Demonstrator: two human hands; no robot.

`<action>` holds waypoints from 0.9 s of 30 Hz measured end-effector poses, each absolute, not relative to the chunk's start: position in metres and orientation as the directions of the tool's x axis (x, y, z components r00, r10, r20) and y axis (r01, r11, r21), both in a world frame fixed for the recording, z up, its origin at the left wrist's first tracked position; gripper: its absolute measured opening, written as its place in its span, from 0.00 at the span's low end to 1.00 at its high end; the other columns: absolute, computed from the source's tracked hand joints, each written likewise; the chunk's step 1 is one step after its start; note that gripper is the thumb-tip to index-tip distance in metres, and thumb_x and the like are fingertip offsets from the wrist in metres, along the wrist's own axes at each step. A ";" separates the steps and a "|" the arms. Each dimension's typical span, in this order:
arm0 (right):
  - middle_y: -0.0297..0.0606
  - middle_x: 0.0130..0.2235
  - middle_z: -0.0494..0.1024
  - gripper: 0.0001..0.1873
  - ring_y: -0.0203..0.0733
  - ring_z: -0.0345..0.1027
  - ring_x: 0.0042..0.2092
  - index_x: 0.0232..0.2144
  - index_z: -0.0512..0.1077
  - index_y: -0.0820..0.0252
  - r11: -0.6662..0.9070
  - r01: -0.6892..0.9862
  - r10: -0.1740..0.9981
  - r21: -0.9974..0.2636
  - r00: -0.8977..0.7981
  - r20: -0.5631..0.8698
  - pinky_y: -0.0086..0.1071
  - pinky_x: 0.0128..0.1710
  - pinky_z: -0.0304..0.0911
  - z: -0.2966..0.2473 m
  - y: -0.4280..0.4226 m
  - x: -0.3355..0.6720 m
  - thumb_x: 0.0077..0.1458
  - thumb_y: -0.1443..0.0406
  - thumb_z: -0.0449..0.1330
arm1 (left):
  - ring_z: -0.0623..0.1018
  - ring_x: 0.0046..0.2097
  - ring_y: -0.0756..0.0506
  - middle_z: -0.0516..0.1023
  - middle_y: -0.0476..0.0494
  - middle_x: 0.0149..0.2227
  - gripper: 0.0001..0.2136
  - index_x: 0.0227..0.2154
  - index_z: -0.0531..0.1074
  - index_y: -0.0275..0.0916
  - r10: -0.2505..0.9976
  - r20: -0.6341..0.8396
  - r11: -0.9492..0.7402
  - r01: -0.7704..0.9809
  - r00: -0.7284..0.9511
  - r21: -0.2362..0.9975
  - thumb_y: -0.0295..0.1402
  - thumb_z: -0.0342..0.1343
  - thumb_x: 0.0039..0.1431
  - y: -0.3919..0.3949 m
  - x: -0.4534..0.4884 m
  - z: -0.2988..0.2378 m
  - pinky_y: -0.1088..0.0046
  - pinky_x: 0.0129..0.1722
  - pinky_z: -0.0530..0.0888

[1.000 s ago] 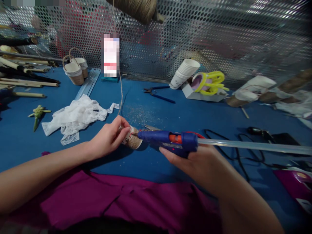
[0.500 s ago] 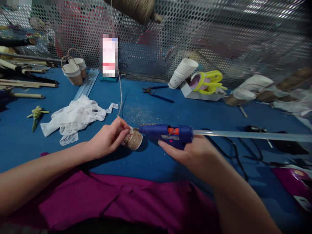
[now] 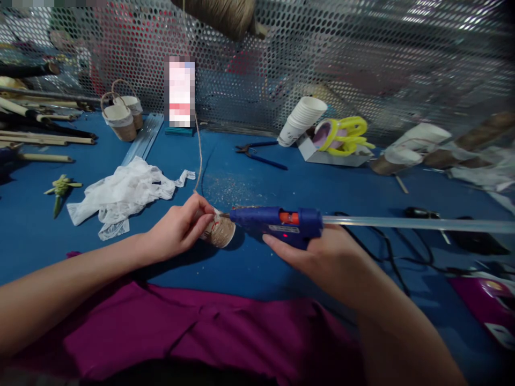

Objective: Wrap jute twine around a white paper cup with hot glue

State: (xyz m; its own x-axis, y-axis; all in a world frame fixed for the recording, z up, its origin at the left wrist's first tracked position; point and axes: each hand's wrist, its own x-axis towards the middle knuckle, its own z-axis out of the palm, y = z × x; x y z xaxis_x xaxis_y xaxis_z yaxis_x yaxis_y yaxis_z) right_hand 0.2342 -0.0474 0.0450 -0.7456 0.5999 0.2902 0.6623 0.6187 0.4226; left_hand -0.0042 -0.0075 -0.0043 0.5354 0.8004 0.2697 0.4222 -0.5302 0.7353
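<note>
Pinched closed, my left hand (image 3: 191,222) holds a small paper cup (image 3: 222,231) partly wrapped in twine, tilted on its side. A strand of twine (image 3: 199,153) runs up from those fingers toward the spool above. My right hand (image 3: 322,252) grips a blue glue gun (image 3: 277,224) with a red light on its side. Its nozzle points left at the cup, close to my left fingertips; whether it touches cannot be made out. A long clear glue stick (image 3: 402,222) sticks out of the gun's back.
White lace (image 3: 129,190) lies left of my hands, twine-wrapped cups with handles (image 3: 123,126) behind it. Pliers (image 3: 261,154), stacked paper cups (image 3: 302,120) and a box with yellow-handled scissors (image 3: 341,139) stand farther back. A twine spool (image 3: 225,16) hangs before the mesh. Black cord (image 3: 388,252) lies right.
My right hand has shifted the glue gun slightly to the right, so its nozzle sits a little farther from my left fingers. My left hand and the cup stay in place.
</note>
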 end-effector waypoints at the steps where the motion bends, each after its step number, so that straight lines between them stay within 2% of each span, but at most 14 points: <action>1: 0.33 0.16 0.69 0.23 0.38 0.62 0.21 0.34 0.75 0.52 0.604 0.647 0.595 0.466 -0.755 0.276 0.31 0.24 0.55 0.043 -0.047 0.235 0.49 0.78 0.46 | 0.69 0.22 0.53 0.71 0.48 0.24 0.03 0.34 0.59 0.36 0.799 0.275 -0.534 0.421 0.535 0.733 0.30 0.43 0.59 -0.007 -0.004 -0.004 0.79 0.21 0.65; 3: 0.33 0.17 0.70 0.21 0.37 0.61 0.21 0.37 0.74 0.53 0.616 0.597 0.560 0.515 -0.791 0.247 0.31 0.25 0.55 0.041 -0.046 0.238 0.49 0.77 0.49 | 0.69 0.22 0.53 0.71 0.49 0.24 0.03 0.34 0.59 0.36 0.795 0.283 -0.542 0.418 0.537 0.729 0.30 0.43 0.59 -0.007 -0.004 -0.005 0.79 0.21 0.66; 7: 0.34 0.21 0.73 0.20 0.36 0.63 0.23 0.40 0.73 0.52 0.671 0.581 0.550 0.460 -0.806 0.217 0.31 0.27 0.56 0.044 -0.046 0.243 0.50 0.76 0.50 | 0.68 0.21 0.54 0.70 0.50 0.23 0.04 0.34 0.59 0.37 0.797 0.275 -0.537 0.423 0.537 0.730 0.30 0.42 0.60 -0.007 -0.005 -0.006 0.80 0.20 0.65; 10: 0.34 0.21 0.74 0.21 0.37 0.66 0.23 0.36 0.74 0.54 0.716 0.566 0.498 0.409 -0.824 0.269 0.30 0.26 0.59 0.049 -0.047 0.241 0.52 0.77 0.46 | 0.69 0.23 0.53 0.71 0.48 0.25 0.05 0.34 0.59 0.36 0.803 0.267 -0.531 0.435 0.533 0.728 0.31 0.42 0.60 -0.006 -0.005 -0.007 0.78 0.21 0.65; 13: 0.33 0.20 0.74 0.20 0.35 0.67 0.22 0.30 0.75 0.56 0.750 0.616 0.525 0.241 -0.776 0.350 0.27 0.25 0.61 0.051 -0.048 0.233 0.57 0.72 0.44 | 0.71 0.25 0.51 0.71 0.46 0.26 0.05 0.34 0.60 0.36 0.807 0.264 -0.525 0.435 0.528 0.732 0.32 0.42 0.60 -0.006 -0.005 -0.007 0.77 0.22 0.66; 17: 0.31 0.17 0.70 0.15 0.35 0.63 0.20 0.27 0.74 0.57 0.619 0.778 0.759 -0.108 -0.558 0.334 0.27 0.22 0.60 0.049 -0.053 0.222 0.57 0.65 0.48 | 0.70 0.25 0.52 0.71 0.47 0.25 0.06 0.34 0.60 0.36 0.825 0.253 -0.503 0.455 0.505 0.735 0.33 0.42 0.60 -0.005 -0.003 -0.006 0.77 0.23 0.67; 19: 0.31 0.18 0.70 0.15 0.34 0.63 0.20 0.26 0.74 0.58 0.544 0.810 0.828 -0.219 -0.476 0.296 0.27 0.22 0.59 0.049 -0.056 0.220 0.56 0.63 0.48 | 0.69 0.24 0.52 0.70 0.48 0.25 0.06 0.34 0.60 0.36 0.833 0.242 -0.492 0.468 0.497 0.734 0.33 0.42 0.60 -0.005 -0.003 -0.006 0.77 0.22 0.66; 22: 0.32 0.19 0.71 0.19 0.33 0.64 0.21 0.25 0.74 0.57 0.575 0.801 0.804 -0.165 -0.516 0.295 0.26 0.22 0.58 0.048 -0.059 0.218 0.58 0.65 0.44 | 0.69 0.24 0.52 0.70 0.48 0.25 0.07 0.35 0.60 0.36 0.842 0.234 -0.481 0.480 0.487 0.734 0.33 0.41 0.60 -0.005 -0.003 -0.005 0.77 0.22 0.66; 27: 0.32 0.21 0.73 0.19 0.33 0.64 0.23 0.28 0.75 0.55 0.657 0.739 0.675 0.149 -0.665 0.320 0.26 0.22 0.57 0.045 -0.057 0.223 0.57 0.69 0.44 | 0.70 0.25 0.52 0.70 0.48 0.25 0.06 0.35 0.60 0.36 0.833 0.244 -0.492 0.466 0.496 0.735 0.33 0.42 0.60 -0.005 -0.004 -0.006 0.77 0.23 0.67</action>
